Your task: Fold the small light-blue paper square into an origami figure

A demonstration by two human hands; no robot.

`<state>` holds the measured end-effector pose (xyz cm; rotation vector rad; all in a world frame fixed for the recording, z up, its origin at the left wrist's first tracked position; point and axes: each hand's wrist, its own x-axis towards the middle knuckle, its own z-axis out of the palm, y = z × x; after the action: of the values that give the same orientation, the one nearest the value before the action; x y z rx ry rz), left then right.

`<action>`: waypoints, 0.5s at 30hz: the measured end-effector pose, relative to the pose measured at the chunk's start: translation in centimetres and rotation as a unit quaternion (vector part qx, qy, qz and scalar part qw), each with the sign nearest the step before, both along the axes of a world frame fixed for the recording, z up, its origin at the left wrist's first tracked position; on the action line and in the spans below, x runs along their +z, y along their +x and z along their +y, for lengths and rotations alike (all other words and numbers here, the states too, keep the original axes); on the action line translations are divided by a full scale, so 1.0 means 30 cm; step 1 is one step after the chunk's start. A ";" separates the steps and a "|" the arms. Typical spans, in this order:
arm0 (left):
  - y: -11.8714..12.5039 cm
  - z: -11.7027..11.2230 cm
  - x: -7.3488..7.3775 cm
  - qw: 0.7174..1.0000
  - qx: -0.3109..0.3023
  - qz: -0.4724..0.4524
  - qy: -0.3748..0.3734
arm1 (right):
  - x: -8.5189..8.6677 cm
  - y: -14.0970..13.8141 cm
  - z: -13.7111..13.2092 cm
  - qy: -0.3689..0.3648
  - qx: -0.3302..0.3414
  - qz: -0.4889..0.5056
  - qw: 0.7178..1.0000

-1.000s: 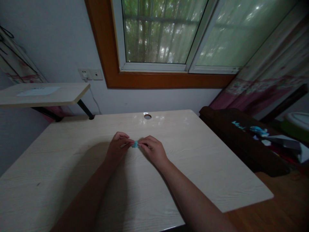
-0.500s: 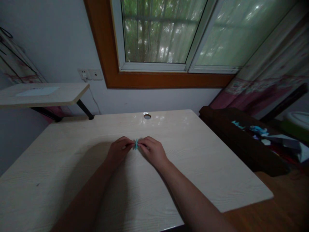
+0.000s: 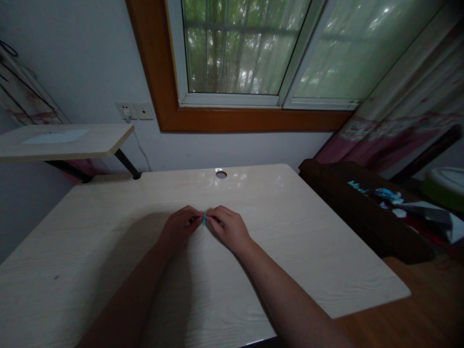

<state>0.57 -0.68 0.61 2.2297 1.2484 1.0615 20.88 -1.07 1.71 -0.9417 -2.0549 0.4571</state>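
A small, thin teal piece [image 3: 204,218] is pinched between my two hands above the pale wood-grain table [image 3: 297,241]. My left hand [image 3: 179,225] grips it from the left with thumb and fingertips pressed together. From the right, my right hand [image 3: 229,225] holds it in the same kind of pinch. The fingertips of both hands nearly meet and cover most of the piece, so its exact kind cannot be made out.
A raised shelf [image 3: 108,142] on black legs stands at the back left. The tabletop has a round cable hole [image 3: 221,174] near its far edge. To the right, a dark wooden bench [image 3: 344,208] carries blue items [image 3: 388,195] and papers.
My hands have come slightly closer together around the teal piece, and less of it shows between the fingertips. Everything else looks the same.
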 end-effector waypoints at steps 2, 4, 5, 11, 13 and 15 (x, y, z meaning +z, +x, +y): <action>0.001 -0.002 -0.001 1.000 -0.005 0.003 -0.002 | -0.002 -0.002 -0.001 -0.003 0.000 0.004 1.000; 0.003 -0.003 -0.001 1.000 -0.008 0.009 0.000 | -0.005 -0.004 -0.001 -0.007 -0.002 0.011 1.000; 0.004 -0.003 -0.002 1.000 -0.007 0.013 0.004 | -0.006 -0.004 -0.001 -0.009 -0.003 0.014 1.000; 0.005 -0.002 -0.008 0.999 -0.003 0.029 0.026 | -0.009 -0.008 0.000 -0.009 -0.001 0.020 1.000; 0.005 -0.002 -0.011 0.999 0.002 0.034 0.033 | -0.010 -0.010 0.000 -0.007 -0.003 0.022 1.000; 0.007 -0.002 -0.010 0.999 0.004 0.031 0.034 | -0.011 -0.012 0.001 -0.012 -0.007 0.023 1.000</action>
<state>0.78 -0.75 0.31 2.3280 1.2645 1.0596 20.52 -1.04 1.37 -0.9495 -2.0038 0.4925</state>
